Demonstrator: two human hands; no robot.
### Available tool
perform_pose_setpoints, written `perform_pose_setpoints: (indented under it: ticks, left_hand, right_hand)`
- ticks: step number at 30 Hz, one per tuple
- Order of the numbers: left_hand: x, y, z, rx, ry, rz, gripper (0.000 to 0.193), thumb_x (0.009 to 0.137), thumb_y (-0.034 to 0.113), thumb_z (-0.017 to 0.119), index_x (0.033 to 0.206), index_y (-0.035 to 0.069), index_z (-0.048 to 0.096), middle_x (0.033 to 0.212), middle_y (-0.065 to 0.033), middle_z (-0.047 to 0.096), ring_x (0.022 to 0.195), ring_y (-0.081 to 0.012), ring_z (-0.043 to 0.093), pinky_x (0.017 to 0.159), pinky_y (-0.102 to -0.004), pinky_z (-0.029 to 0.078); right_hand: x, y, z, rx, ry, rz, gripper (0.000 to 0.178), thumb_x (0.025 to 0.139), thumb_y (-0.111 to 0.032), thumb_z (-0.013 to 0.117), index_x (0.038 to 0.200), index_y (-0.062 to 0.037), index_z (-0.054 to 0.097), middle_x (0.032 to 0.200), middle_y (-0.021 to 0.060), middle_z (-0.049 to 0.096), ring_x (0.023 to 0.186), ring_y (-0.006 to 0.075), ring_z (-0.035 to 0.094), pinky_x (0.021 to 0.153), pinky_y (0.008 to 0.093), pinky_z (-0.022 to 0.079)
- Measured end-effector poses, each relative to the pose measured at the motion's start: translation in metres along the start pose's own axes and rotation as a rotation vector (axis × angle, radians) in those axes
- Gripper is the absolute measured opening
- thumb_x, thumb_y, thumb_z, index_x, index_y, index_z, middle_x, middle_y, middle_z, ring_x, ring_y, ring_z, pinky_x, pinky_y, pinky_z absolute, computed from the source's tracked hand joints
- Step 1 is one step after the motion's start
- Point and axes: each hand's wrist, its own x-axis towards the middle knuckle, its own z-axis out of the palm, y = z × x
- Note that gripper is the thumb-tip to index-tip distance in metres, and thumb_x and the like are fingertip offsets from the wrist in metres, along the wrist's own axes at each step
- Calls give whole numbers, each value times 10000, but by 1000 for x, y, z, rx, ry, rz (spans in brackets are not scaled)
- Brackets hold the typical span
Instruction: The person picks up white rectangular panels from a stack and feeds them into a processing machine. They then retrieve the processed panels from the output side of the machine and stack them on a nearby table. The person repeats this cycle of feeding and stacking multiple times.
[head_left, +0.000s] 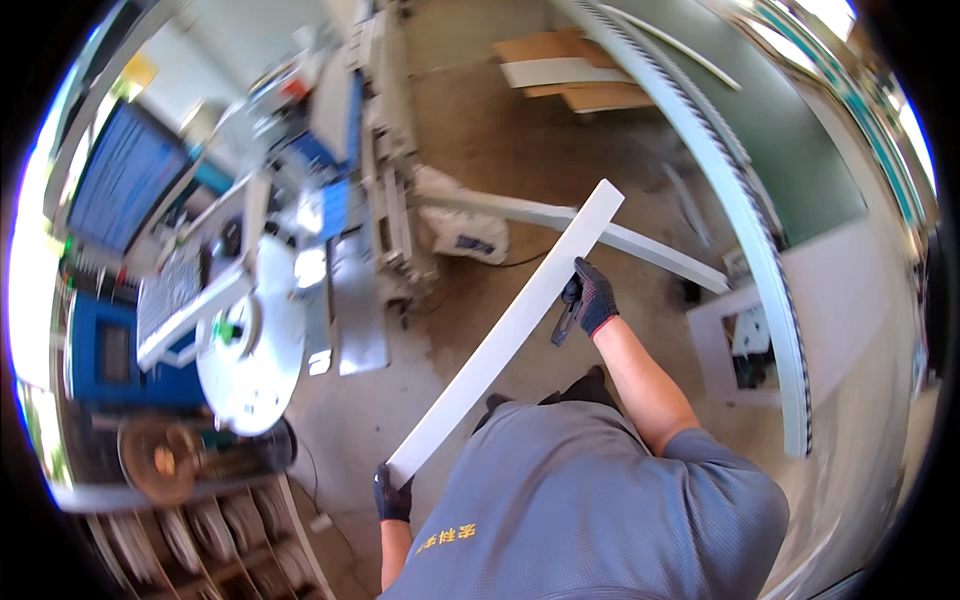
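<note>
A long, straight white bar (pixel 510 330) slants across in front of my body, its far end raised to the right and its near end low on the left. My left hand (pixel 393 495), in a dark glove, is closed around the near end. My right hand (pixel 594 296), in a dark glove with a red cuff, is closed at the bar's right edge, near the far end. A dark hand tool (pixel 564 325) sticks out below the right hand's fingers; its exact kind is unclear. Part of the right fingers' grip is hidden.
To the left stand a monitor (pixel 128 180), a keyboard (pixel 170 290) and a round white table (pixel 270 340), beside a machine frame (pixel 395 190). A long pale rail (pixel 740 200) curves along the right. Cardboard (pixel 600 90) and a white sack (pixel 465 230) lie ahead. Shelved reels (pixel 210 525) are lower left.
</note>
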Motion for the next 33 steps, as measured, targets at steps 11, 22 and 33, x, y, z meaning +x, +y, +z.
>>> perform_pose_setpoints:
  ticks: [11,22,33]
  left_hand:
    - [-132,-65,-103,-201,730,189,303,857,475,668,1015,221,618,974,37,654,908,-159,625,677,-373,527]
    - [-60,-35,-8,-514,855,123,354,822,479,721,1004,193,620,925,11,667,835,-163,641,663,-381,547]
    - [17,1,31,-498,812,92,356,841,474,704,1014,179,606,934,-8,661,852,-184,648,688,-418,556]
  right_hand:
    - [-27,197,189,-919,-714,188,354,861,-251,654,1145,-54,578,698,0,538,502,89,462,424,277,364]
    - [-21,276,274,-1290,-946,213,987,830,-244,649,1502,26,-21,794,156,658,605,204,617,523,330,483]
    - [72,301,308,-1332,-912,-198,904,789,-150,603,1483,60,64,784,205,641,652,284,630,609,383,512]
